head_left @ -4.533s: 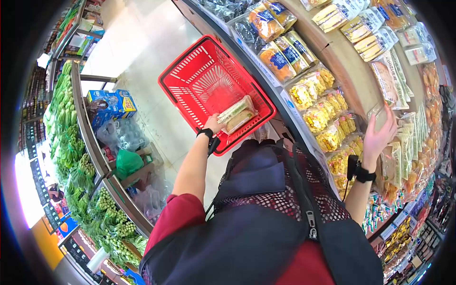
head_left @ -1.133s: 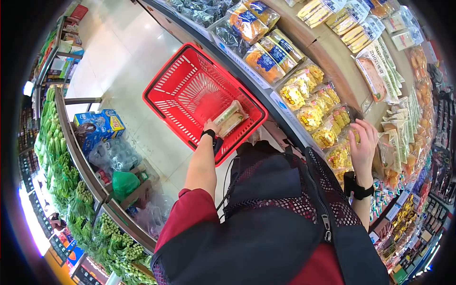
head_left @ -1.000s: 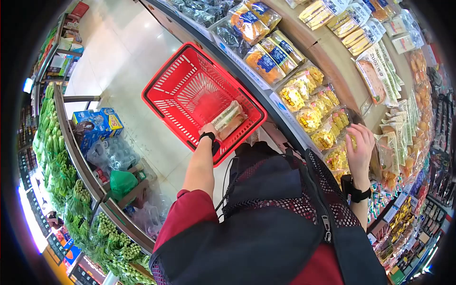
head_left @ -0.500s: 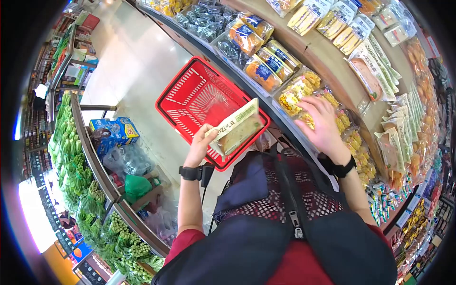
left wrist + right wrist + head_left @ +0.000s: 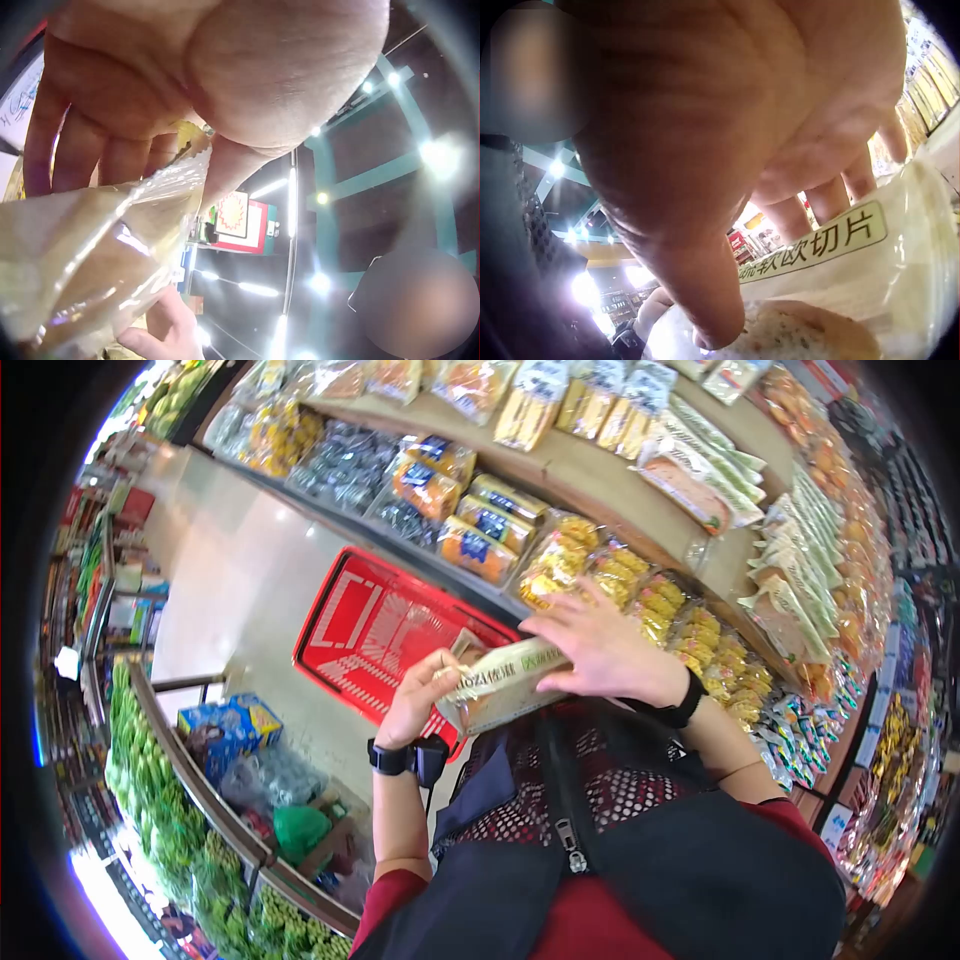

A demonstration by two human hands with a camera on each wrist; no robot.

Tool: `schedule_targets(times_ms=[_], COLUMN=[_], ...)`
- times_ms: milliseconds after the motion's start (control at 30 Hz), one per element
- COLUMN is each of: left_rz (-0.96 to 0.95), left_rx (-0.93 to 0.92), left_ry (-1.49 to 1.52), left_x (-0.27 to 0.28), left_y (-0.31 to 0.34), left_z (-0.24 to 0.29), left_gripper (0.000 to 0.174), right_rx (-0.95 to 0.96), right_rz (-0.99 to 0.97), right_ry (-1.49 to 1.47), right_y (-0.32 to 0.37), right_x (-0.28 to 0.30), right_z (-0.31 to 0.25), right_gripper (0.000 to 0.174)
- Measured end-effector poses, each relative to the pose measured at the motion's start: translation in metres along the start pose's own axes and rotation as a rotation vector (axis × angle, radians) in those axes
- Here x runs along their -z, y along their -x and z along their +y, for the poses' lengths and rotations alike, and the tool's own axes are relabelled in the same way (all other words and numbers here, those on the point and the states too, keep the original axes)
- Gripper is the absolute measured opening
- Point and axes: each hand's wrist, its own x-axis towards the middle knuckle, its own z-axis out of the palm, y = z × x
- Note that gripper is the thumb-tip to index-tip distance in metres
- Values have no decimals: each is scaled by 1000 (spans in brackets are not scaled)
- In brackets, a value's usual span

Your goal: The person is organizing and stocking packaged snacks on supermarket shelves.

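Observation:
A clear-and-pale bag of sliced bread (image 5: 500, 682), printed with a label strip, is held up over the near side of the red shopping basket (image 5: 330, 595). My left hand (image 5: 412, 700) pinches the gathered end of the bag between thumb and fingers. At the other end is my right hand (image 5: 610, 650), its thumb (image 5: 712, 315) on the front of the bag and its fingers reaching behind. In the left wrist view the crinkled wrapper (image 5: 112, 255) runs out from under the palm.
Bread shelves (image 5: 560, 470) curve along the far side and right, with bagged yellow buns (image 5: 565, 555) and more long bread bags (image 5: 690, 485). A stand of leafy greens (image 5: 150, 780) lines the left, past blue boxes (image 5: 230, 730) on the floor.
My left hand has lifted the bread bag out of the basket toward my body. My right hand has left the shelf, moved left and taken the bag's other end.

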Motion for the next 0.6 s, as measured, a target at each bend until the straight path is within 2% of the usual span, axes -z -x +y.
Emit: schedule_targets(times_ms=[33,100,133,200,233,300,333,367,400,500,533,600], left_rz=[-36,-75,-90,-89,-60,-23,-57,28,64,134,183,243], left_rx=[-4,29,29,15,89,-163,-197,-186,-178,-176,-153,-124], left_ry=[-14,-12,-30,-40,4,153,208,181,225,289,331,397], left_x=[-6,-16,-18,-19,-13,-17,-15,-3,6,27,33,41], left_y=[-5,-14,-18,-27,-30,-36,-38,-37,-35,-26,-23,-15], left_z=[0,0,-2,-9,-13,-16,-10,-19,-24,-40,-47,-59], left_gripper=[19,17,16,12,13,21,28,30,30,27,25,21], right_rx=[-22,-86,-106,-187,-207,-310,-366,-372,-483,-650,-727,-707], right_rz=[11,-127,-111,-238,-221,-163,-53,70,164,379,346,405], right_ry=[18,-391,-374,-438,-416,-288,-257,-202,-293,-47,111,175], right_y=[2,7,10,18,23,33,40,48,53,72,72,74], right_x=[-7,-17,-17,-11,-5,9,18,28,52,85,99,106], right_z=[4,12,13,18,24,35,46,61,63,108,116,138], right_gripper=[59,52,52,47,47,42,41,39,39,39,41,41])
